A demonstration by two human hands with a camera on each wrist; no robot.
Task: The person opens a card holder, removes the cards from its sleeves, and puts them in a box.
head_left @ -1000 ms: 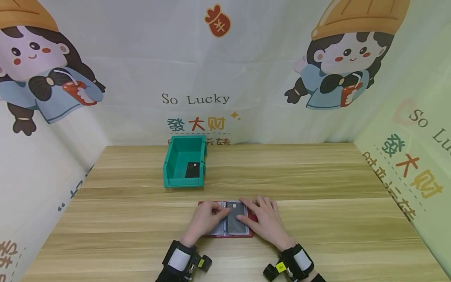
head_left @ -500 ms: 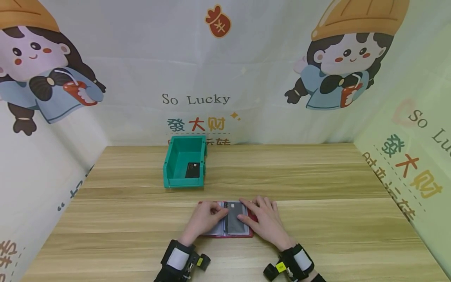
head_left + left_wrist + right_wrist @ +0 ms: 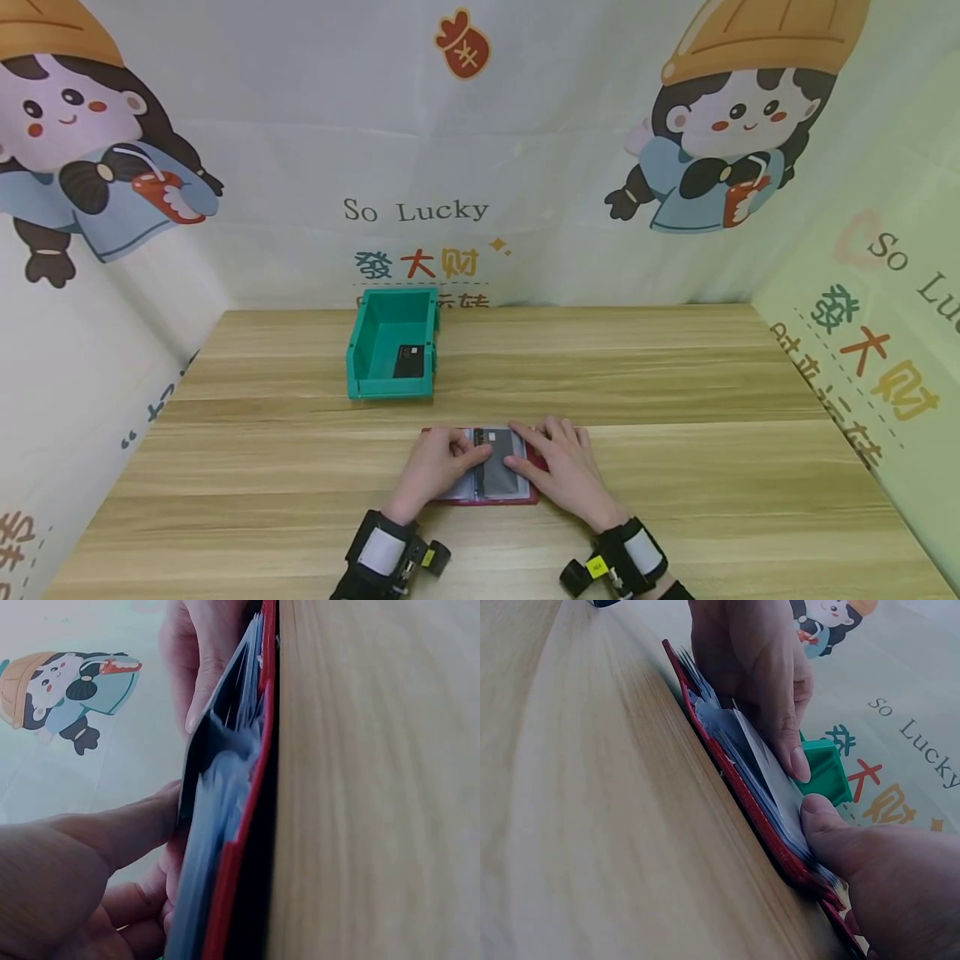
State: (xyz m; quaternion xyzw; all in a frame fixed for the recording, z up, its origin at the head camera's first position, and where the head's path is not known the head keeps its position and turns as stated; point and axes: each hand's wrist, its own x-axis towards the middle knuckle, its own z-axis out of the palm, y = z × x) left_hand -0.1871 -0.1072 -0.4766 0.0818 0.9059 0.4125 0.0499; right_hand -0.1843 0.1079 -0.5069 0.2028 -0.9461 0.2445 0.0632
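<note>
A red card holder [image 3: 525, 498] lies open near the table's front edge, its clear sleeves [image 3: 765, 769] fanned up from the red cover [image 3: 240, 847]. My left hand [image 3: 474, 454] rests on the left page. Its thumb and fingers pinch a dark card [image 3: 501, 440] at the sleeve's edge, and in the left wrist view that dark card [image 3: 202, 765] stands off the pages. My right hand [image 3: 551, 446] lies flat on the right page with straight fingers, and its thumb [image 3: 825, 821] presses the sleeves down. What the sleeves under the hands hold is hidden.
A green open bin [image 3: 360, 350] stands behind the holder, left of centre, with a black card [image 3: 408, 361] lying in it. Printed cloth walls close the table at the back [image 3: 525, 167] and on both sides. Bare wood [image 3: 675, 375] spreads to the right.
</note>
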